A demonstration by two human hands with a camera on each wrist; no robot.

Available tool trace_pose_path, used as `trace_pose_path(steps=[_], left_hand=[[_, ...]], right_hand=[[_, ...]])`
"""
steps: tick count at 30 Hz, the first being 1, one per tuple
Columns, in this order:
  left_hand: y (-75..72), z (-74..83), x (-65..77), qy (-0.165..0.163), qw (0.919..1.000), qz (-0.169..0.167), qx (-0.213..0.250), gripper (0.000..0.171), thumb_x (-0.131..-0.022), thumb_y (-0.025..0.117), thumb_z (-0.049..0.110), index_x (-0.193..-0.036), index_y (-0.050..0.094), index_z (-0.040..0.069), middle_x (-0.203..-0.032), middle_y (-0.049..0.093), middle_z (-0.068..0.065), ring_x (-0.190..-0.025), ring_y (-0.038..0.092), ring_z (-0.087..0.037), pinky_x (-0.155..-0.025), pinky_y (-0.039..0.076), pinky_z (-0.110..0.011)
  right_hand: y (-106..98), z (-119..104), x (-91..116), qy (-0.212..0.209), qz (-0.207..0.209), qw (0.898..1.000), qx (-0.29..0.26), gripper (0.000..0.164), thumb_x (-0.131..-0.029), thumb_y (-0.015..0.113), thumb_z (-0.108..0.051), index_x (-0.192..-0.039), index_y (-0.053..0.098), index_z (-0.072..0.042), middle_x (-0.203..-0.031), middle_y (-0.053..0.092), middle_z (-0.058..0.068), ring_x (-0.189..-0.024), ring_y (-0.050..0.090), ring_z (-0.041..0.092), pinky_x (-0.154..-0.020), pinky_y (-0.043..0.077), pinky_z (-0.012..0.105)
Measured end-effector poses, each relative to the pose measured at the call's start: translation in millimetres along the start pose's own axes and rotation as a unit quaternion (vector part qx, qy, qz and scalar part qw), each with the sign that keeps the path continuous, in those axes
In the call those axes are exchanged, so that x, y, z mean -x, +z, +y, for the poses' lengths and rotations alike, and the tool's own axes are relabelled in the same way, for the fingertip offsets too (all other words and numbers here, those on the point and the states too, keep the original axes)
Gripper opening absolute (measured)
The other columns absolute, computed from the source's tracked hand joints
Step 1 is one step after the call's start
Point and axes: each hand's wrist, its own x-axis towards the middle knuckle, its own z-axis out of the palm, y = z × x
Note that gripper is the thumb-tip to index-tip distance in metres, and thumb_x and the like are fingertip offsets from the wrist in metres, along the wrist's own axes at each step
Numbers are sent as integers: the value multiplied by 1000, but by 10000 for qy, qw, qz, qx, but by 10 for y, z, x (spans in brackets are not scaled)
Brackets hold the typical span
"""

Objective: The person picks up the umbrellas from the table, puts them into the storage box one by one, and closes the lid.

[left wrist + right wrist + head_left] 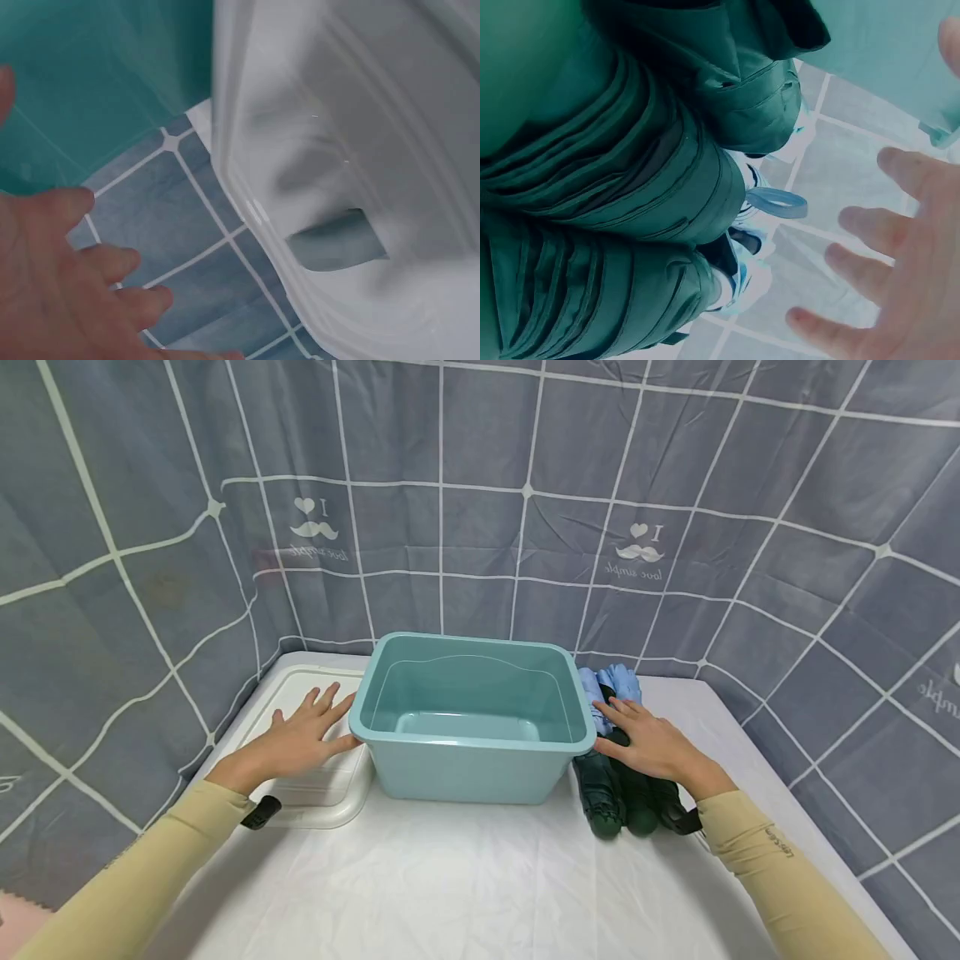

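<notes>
A teal plastic storage bin point(457, 772) stands upright on the table, its visible inside bare. My left hand point(303, 735), fingers spread and straight, is at the bin's left rim, above a white lid point(300, 789). On the other side, my right hand point(648, 739) has its fingers spread by the right rim, over several folded dark green umbrellas point(600, 797). Whether either hand touches the rim cannot be told. In the right wrist view the pleated umbrellas point(615, 180) lie side by side, apart from the fingers point(862, 274). Neither hand holds anything.
Light blue folded fabric bundles point(621, 681) lie behind the dark umbrellas, against the bin's right side. A white cloth point(465, 877) covers the table. Grey curtains point(480, 535) with white grid lines enclose it at the back and both sides.
</notes>
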Motion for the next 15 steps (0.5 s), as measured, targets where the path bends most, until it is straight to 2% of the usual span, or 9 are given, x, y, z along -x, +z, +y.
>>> trace_pose_path(steps=[3,5,7,9,12,13,15], left_hand=[[-37,9,-39,74,9995,277,156,83,-100,42,64,-162,23,12,-166,13,-26,-151,10,-52,-108,15,-78],[-58,24,-63,97,9980,541,296,78,-102,45,59,-159,30,8,-162,26,-27,-148,24,-50,-111,24,-71],[-84,44,-78,92,9956,808,471,70,-103,47,52,-156,37,6,-145,51,-27,-135,47,-45,-108,35,-64],[-108,73,-85,95,9913,1115,700,61,-105,49,43,-151,45,3,-133,61,-26,-120,59,-43,-101,43,-60],[-147,128,-96,81,9833,1445,1108,51,-106,47,36,-144,52,3,-121,68,-24,-107,66,-42,-94,49,-56],[-160,151,-97,73,9799,1549,1257,49,-106,46,35,-142,54,3,-128,66,-23,-113,65,-43,-96,48,-57],[-187,195,-104,51,9745,1637,1531,48,-106,45,36,-141,55,5,-128,67,-22,-118,62,-43,-97,47,-57]], right_hand=[[-29,-2,-7,7,191,9998,-52,76,-98,48,-64,-158,38,-18,-156,42,22,-143,37,46,-104,36,70],[-45,-12,-10,62,215,9997,-108,74,-98,47,-64,-156,40,-18,-151,48,23,-139,43,46,-103,38,69],[-51,-18,-18,116,194,9995,-200,73,-99,45,-64,-156,42,-18,-149,51,23,-137,46,45,-101,40,68],[-53,-23,-25,159,201,9993,-283,73,-99,45,-64,-155,43,-18,-147,53,22,-135,49,44,-100,42,67],[-52,-34,-29,169,282,9986,-423,72,-99,47,-62,-153,46,-15,-144,56,21,-131,53,43,-100,43,65],[-53,-41,-28,183,312,9982,-470,71,-99,48,-61,-152,46,-14,-143,57,21,-129,55,43,-99,44,64],[-56,-54,-26,202,364,9974,-585,71,-99,49,-60,-151,48,-12,-139,60,22,-126,58,42,-99,45,63]])
